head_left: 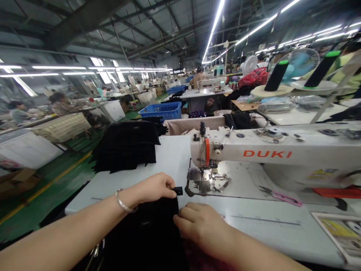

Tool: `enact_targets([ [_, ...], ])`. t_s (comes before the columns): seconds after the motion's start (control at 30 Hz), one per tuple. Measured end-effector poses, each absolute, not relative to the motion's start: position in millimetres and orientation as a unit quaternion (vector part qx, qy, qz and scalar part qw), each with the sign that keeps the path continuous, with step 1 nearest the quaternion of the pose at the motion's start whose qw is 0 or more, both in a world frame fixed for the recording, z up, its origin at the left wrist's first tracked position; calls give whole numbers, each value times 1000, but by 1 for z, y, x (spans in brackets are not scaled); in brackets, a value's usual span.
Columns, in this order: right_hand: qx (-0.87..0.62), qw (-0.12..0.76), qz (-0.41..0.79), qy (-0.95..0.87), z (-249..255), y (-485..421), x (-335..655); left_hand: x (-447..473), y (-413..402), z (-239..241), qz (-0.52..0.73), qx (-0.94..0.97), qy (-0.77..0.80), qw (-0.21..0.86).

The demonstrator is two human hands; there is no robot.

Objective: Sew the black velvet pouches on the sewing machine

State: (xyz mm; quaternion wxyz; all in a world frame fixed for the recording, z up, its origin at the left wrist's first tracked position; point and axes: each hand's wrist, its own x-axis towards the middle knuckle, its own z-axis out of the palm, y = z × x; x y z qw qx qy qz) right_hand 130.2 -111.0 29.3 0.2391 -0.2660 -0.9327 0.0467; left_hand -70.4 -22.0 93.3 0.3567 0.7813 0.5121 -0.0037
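Sewing machine (pixel 267 150), fabric stack (pixel 126 145) beyond cloth (pixel 152 226)

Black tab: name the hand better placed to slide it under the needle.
Left, probably: the left hand pinches the black tab beside the needle plate; the right hand rests on the fabric.

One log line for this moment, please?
left hand: pinches small black tab | right hand: rests on black fabric | sewing machine: just beyond hands
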Motion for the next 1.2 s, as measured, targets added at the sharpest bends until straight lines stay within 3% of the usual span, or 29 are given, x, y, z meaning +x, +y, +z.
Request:
enact_targets([
  [0.17,-302,207,0,-931,-16,-70,130,-39,25,25,14,816,526,238],
  [0.4,-363,184,1,-914,-13,-27,173,13,65,3,153,835,522,86],
  [0.8,-348,261,29,-900,-29,-50,202,-2,4,-17,182,910,358,100],
  [1.2,-342,271,32,-899,-25,-54,198,-10,5,-13,172,918,326,145],
])
